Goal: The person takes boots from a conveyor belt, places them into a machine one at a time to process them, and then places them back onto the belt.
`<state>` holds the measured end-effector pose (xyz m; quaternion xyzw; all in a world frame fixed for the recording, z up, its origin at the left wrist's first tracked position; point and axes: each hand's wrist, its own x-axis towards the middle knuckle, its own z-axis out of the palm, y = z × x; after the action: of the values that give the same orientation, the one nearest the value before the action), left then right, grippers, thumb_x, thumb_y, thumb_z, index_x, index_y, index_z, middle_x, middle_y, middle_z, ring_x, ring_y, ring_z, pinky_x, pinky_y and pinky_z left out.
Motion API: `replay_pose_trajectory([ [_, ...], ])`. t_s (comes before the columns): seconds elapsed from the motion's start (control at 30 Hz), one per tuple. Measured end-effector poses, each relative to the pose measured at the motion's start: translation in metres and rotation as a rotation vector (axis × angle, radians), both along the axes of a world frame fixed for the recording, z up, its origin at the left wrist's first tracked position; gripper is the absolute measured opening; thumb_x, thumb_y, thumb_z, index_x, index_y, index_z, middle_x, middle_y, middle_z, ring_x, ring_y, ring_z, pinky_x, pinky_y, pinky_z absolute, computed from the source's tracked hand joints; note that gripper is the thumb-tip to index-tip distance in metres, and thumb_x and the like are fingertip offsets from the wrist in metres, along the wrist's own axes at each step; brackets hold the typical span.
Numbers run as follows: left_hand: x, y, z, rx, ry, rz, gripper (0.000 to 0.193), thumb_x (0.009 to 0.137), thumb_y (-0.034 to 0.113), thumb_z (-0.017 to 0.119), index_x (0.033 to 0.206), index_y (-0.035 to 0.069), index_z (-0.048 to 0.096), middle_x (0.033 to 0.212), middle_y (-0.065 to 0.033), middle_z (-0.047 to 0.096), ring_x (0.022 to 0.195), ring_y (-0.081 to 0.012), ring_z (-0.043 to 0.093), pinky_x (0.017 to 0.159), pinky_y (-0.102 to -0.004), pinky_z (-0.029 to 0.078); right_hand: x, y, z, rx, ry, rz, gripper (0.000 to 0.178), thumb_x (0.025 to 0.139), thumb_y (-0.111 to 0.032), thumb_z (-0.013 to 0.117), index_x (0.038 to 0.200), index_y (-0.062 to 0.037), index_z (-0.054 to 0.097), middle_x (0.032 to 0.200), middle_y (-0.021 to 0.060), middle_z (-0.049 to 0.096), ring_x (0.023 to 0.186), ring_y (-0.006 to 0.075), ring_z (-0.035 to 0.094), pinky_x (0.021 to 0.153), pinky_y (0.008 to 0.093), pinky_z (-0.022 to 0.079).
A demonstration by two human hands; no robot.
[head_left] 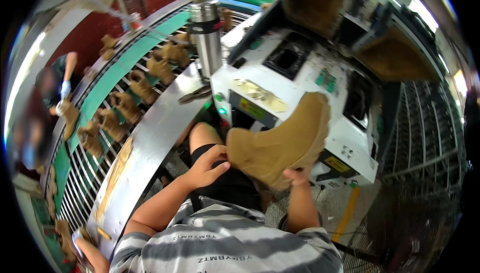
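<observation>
A tan suede-like boot (pixel 280 145) is held up in front of me, tilted, its toe pointing up and to the right and its shaft toward my left hand. My right hand (pixel 298 174) grips it from below near the heel, with part of the fingers hidden behind it. At the shaft's edge is my left hand (pixel 209 167), its fingers curled and the tips against the boot. Just beyond the boot stands a white machine (pixel 295 85) with raised lids (pixel 320 3) and dark wells (pixel 289 55) in its top.
A metal counter (pixel 150 133) runs along my left, with a steel flask (pixel 206 38) and dark gloves or cloth (pixel 195 94). Past it, a roller conveyor (pixel 85 178) carries several tan boots (pixel 142 87). Co-workers' hands (pixel 65 90) reach in at the left. A dark rack (pixel 425 128) stands right.
</observation>
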<state>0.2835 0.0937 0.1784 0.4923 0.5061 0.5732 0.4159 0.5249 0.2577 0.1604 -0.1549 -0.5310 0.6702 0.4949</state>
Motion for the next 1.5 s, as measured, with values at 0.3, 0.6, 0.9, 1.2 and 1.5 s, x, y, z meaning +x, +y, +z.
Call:
replay_pose_trajectory([
  [0.3,-0.003,0.052,-0.131,-0.148,0.666,0.283,0.014,0.083,0.016,0.064,0.081,0.002,0.066,0.076,-0.0155,0.064,0.067,-0.0309,0.063,0.061,-0.0375,0.05,0.149,0.215,0.146,0.215,-0.644,-0.887,0.108,0.061,-0.016,0.082,0.15,-0.0036,0.021,0.142,0.0179,0.041,0.125,0.0309,0.046,0.101,0.0386,0.04],
  [0.6,-0.009,0.076,-0.141,-0.187,0.636,0.305,0.015,0.082,0.016,0.065,0.08,0.001,0.067,0.072,-0.0159,0.065,0.063,-0.0287,0.064,0.059,-0.0353,0.049,0.153,0.381,0.164,-0.072,-1.18,-0.794,0.106,0.061,-0.029,0.08,0.146,0.0003,0.024,0.134,0.0247,0.045,0.113,0.0352,0.055,0.089,0.0444,0.048],
  [0.9,-0.01,0.071,-0.134,-0.237,0.572,0.336,0.016,0.081,0.018,0.064,0.079,0.001,0.066,0.075,-0.0176,0.065,0.069,-0.0336,0.065,0.063,-0.0396,0.051,0.142,0.404,0.17,-0.2,-1.332,-0.742,0.104,0.059,-0.031,0.079,0.143,0.0024,0.027,0.133,0.0234,0.046,0.113,0.0347,0.054,0.089,0.0465,0.046],
  [1.2,-0.003,0.071,-0.135,-0.234,0.599,0.318,0.017,0.081,0.018,0.064,0.079,0.002,0.066,0.075,-0.0178,0.065,0.07,-0.0344,0.064,0.064,-0.0398,0.051,0.159,0.456,0.101,-0.134,-1.518,-0.712,0.109,0.056,-0.036,0.082,0.142,0.0056,0.03,0.135,0.0253,0.049,0.119,0.0333,0.055,0.095,0.0407,0.047],
  [1.5,-0.003,0.069,-0.135,-0.225,0.607,0.347,0.017,0.081,0.019,0.064,0.079,0.002,0.067,0.074,-0.017,0.065,0.068,-0.033,0.065,0.063,-0.0395,0.051,0.128,0.385,0.108,-0.047,-1.828,-0.633,0.105,0.07,-0.062,0.067,0.148,-0.0023,0.027,0.145,0.021,0.04,0.13,0.0357,0.044,0.105,0.0429,0.04],
])
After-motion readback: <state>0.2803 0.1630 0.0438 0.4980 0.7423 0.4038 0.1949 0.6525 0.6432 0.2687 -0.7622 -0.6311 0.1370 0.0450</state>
